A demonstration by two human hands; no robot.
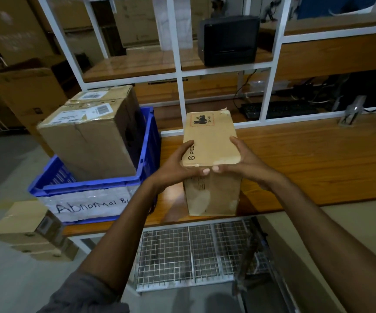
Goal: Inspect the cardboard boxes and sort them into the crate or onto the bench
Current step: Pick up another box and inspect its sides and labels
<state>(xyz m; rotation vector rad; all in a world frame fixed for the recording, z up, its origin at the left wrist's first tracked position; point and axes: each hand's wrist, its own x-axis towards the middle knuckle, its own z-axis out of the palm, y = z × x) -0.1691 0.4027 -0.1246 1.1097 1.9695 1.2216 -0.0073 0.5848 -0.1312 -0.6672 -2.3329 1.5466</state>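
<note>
Inspect step: gripping box [209, 141] on table [306, 166] w/ left hand [175, 170] & right hand [248, 163]; next: judge condition, crate [87, 186] or table.

Left hand [178, 163] and right hand [248, 161] grip upright cardboard box [211, 141] on bench [306, 159].

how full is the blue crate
Holding boxes: a front box and a back box stand in the crate, rising above its rim.
</note>
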